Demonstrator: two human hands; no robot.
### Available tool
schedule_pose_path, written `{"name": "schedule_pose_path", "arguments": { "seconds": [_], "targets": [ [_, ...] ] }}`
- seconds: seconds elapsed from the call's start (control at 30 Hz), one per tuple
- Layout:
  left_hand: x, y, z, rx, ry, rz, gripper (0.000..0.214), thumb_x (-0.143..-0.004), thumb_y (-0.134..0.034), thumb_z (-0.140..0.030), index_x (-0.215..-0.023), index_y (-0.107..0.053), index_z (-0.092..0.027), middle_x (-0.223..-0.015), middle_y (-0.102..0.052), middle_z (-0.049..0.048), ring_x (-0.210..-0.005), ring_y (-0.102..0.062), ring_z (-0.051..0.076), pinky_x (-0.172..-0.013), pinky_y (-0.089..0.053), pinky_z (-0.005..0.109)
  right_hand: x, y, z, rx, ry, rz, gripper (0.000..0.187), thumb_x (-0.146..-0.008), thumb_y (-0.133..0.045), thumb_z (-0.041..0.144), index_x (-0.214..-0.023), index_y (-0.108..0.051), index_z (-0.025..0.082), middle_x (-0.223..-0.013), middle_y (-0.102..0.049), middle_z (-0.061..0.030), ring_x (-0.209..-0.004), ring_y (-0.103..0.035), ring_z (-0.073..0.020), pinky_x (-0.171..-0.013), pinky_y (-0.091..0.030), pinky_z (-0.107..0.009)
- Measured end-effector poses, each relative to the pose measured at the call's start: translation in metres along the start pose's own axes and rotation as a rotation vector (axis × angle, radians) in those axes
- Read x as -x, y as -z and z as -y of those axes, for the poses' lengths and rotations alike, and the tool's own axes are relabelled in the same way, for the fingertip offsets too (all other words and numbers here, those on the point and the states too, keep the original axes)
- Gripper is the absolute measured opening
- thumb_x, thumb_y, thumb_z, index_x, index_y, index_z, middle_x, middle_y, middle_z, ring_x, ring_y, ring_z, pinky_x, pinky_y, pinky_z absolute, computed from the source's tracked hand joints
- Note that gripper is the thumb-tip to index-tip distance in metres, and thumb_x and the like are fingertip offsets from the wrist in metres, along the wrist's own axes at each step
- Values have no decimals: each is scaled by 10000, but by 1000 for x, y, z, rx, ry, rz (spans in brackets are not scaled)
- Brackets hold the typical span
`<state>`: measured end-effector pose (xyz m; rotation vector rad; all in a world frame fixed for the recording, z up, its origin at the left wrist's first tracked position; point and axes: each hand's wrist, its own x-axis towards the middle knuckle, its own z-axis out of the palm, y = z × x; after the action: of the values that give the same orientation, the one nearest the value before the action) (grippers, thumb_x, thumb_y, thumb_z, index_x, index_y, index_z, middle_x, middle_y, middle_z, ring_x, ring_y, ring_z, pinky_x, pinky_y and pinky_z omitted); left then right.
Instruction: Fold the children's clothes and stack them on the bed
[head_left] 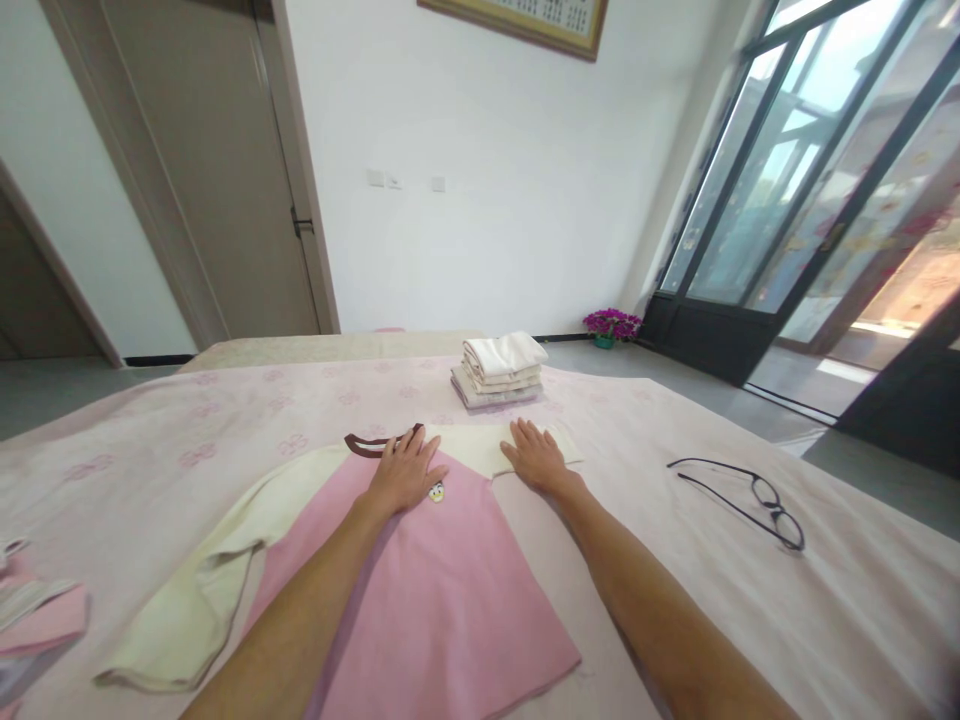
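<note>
A pink shirt (pixel 442 590) with cream sleeves and a brown collar lies spread on a bed-like surface covered by a pale pink flowered sheet (pixel 750 620). My left hand (pixel 407 472) rests flat near the collar, fingers spread, beside a small cartoon patch on the chest. On the right cream sleeve (pixel 465 446), which stretches out sideways, my right hand (pixel 536 457) lies flat with its fingers a little apart. The left cream sleeve (pixel 217 570) slants down toward the near left, with a fold partway along it. My forearms cover parts of the shirt.
A stack of folded cream and white cloths (pixel 501 368) stands just beyond my right hand. Black-framed glasses (pixel 765 505) lie at the right. Pink and white clothing (pixel 45 615) sits at the left edge. Purple flowers (pixel 611 323) stand on the floor by the glass doors.
</note>
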<state>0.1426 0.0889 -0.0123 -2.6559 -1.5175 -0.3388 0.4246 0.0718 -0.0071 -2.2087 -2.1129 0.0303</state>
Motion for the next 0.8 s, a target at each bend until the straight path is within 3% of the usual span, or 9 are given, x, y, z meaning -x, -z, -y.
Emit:
{"name": "schedule_pose_path", "arguments": {
  "seconds": [0.13,0.3,0.53,0.63,0.73,0.8],
  "targets": [
    [1,4,-1,22,12,12,644,-962,-298,-595,-1497,-380,-245,-1598,-283,132,-1467,-236,315,-1158,-169,525,3,-2,-25,33,-99,-68,712,-995,-193,552,-1550,-238,108,-1619,-191,-122,-1492,-138,-245,-1194,-85,-453],
    [10,14,-8,67,66,55,628,-968,-308,-563,-1499,-375,-235,-1605,-267,125,-1478,-215,308,-1174,-140,531,4,-4,-21,47,-110,-82,707,-993,-199,551,-1546,-256,114,-1614,-214,-110,-1486,-164,-246,-1192,-114,-452],
    [59,35,-4,209,-11,129,615,-948,-378,-528,-1483,-399,-226,-1591,-313,90,-1481,-227,274,-1193,-193,475,-1,-6,-25,56,-102,-108,665,-995,-212,520,-1530,-304,136,-1605,-252,-103,-1474,-208,-246,-1179,-162,-455],
    [92,57,19,317,-13,50,569,-971,-338,-469,-1472,-415,-208,-1535,-424,63,-1422,-363,196,-1182,-266,348,-5,-9,-27,41,-96,-121,656,-990,-218,514,-1516,-336,140,-1598,-274,-100,-1467,-229,-253,-1175,-176,-459],
    [131,80,62,321,209,-173,509,-976,-296,-390,-1408,-493,-208,-1442,-540,48,-1330,-481,179,-1145,-334,316,-8,-12,-29,35,-97,-137,648,-985,-238,505,-1502,-363,136,-1587,-301,-104,-1457,-253,-259,-1170,-188,-454],
    [160,90,99,273,393,-253,494,-958,-285,-340,-1349,-544,-188,-1383,-591,49,-1280,-529,185,-1111,-375,323,-9,-12,-29,34,-101,-137,642,-983,-243,497,-1496,-375,133,-1584,-307,-105,-1453,-262,-262,-1168,-191,-455]
  ]
}}
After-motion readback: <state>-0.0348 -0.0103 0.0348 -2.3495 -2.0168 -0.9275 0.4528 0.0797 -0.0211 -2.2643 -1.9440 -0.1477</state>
